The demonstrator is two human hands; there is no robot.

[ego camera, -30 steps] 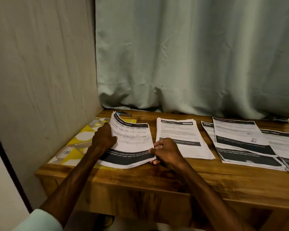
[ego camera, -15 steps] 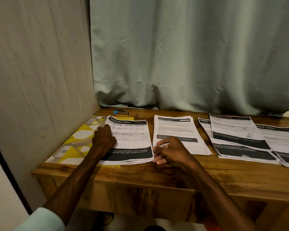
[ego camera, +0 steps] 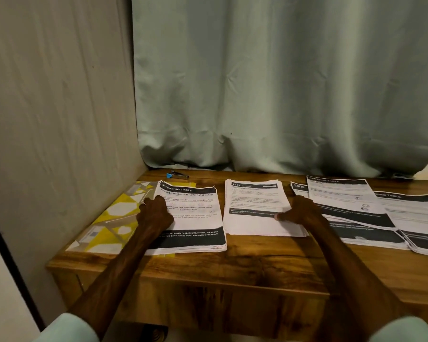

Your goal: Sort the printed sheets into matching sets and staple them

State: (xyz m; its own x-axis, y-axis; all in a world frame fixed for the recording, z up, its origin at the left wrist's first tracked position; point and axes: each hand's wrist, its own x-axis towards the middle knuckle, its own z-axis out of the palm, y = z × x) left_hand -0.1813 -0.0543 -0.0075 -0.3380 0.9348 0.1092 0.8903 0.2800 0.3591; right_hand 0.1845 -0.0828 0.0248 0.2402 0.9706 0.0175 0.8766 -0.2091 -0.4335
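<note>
Resting on the left stack of printed sheets (ego camera: 193,218), headed "DRESSING TABLE", the left hand (ego camera: 155,213) lies knuckles up with its fingers bent down at the stack's left edge. I cannot tell whether it pinches the paper or only presses on it. Its forearm crosses the stack's near left corner and hides part of the black band there.

The right hand (ego camera: 300,211) sits at the right edge of the middle stack (ego camera: 252,208), numbered 2652. One fingertip lies on the top sheet and the rest are curled out of sight, so its hold cannot be told either. It covers the gap between that stack and the overlapping sheets (ego camera: 344,201) fanned out further right, one of them marked 3800 (ego camera: 299,186).

All the paper lies flat on the wooden desk (ego camera: 257,262). A yellow and grey patterned board (ego camera: 114,218) lies under the left stack and shows beyond it on the left. A small stapler (ego camera: 178,175) with a blue end lies behind that stack, near the pale green curtain (ego camera: 282,95). A beige wall (ego camera: 59,95) closes the left side.
</note>
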